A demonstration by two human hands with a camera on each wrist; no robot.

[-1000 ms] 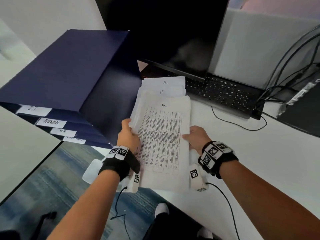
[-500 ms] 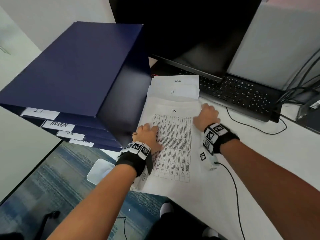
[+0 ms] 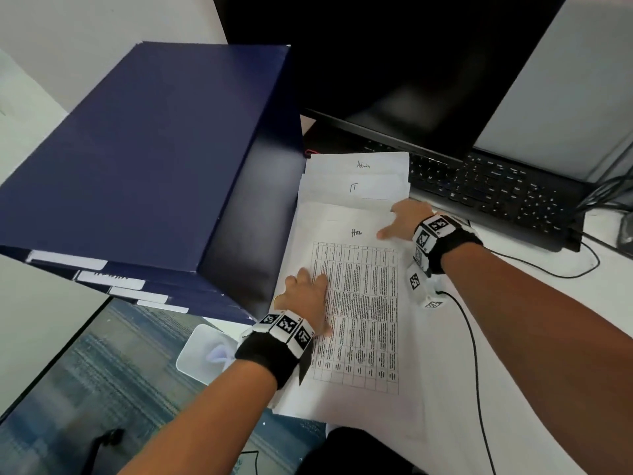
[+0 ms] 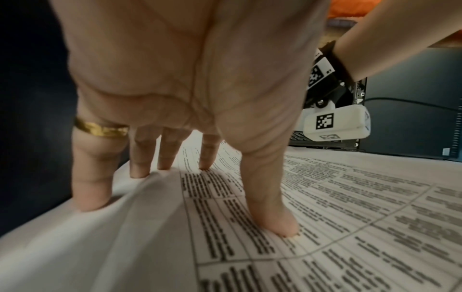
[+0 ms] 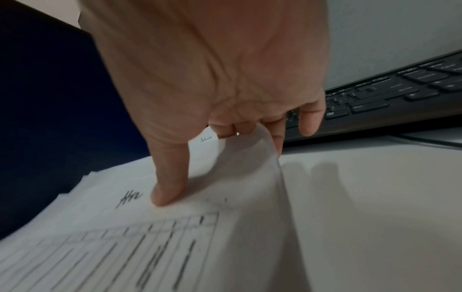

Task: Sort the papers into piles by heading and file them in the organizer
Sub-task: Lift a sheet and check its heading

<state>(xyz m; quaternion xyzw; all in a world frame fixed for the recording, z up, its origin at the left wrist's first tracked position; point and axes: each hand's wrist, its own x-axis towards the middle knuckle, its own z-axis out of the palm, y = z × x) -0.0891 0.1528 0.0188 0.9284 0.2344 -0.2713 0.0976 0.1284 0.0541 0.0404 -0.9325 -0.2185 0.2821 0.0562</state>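
A printed sheet headed HR (image 3: 356, 303) lies on top of a paper pile on the white desk (image 3: 548, 320). Behind it peek sheets headed IT (image 3: 370, 190) and Admin (image 3: 359, 164). My left hand (image 3: 306, 286) presses its straight fingers (image 4: 87, 197) flat on the HR sheet's (image 4: 325, 217) left side. My right hand (image 3: 400, 221) is at that sheet's top right corner. Its thumb (image 5: 167, 189) lies beside the heading, and its curled fingers lift the sheet's (image 5: 125, 247) edge. The dark blue organizer (image 3: 154, 149) stands just left of the pile, its drawers carrying white labels (image 3: 109, 279).
A black keyboard (image 3: 496, 186) and dark monitor (image 3: 394, 63) sit right behind the papers. A thin black cable (image 3: 472, 337) runs along the desk by my right forearm. A translucent white object (image 3: 202, 351) sticks out at the desk's front edge under the organizer.
The HR pile, held up in both hands a second ago, now lies on the desk. My left hand has flattened onto it. My right hand slid to the top right corner and lifted it.
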